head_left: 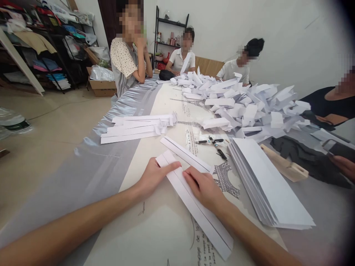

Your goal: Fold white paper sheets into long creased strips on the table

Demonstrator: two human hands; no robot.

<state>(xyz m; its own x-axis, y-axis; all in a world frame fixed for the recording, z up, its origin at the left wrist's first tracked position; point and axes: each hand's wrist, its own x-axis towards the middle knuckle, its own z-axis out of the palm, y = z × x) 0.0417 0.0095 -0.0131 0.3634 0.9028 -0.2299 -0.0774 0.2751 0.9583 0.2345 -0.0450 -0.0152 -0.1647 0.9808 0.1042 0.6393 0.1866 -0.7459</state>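
Note:
A long folded strip of white paper [203,216] runs slantwise over the table in front of me, with a dark lengthwise gap along it. My left hand [155,175] grips its far end, thumb on top and fingers underneath. Close by, my right hand [203,186] pinches the strip's right edge between thumb and curled fingers. Just beyond lies a second, narrower folded strip [187,153], flat on the tablecloth. To the right rests a thick stack of folded white sheets [273,184]. Several folded strips [133,127] lie together at the left.
A large heap of folded papers [244,99] covers the table's far right. Pens [215,142] and a wooden block [285,162] lie nearer. Several people sit or stand around the table; one hand at right holds a phone [340,149]. A cardboard box [102,87] stands on the floor.

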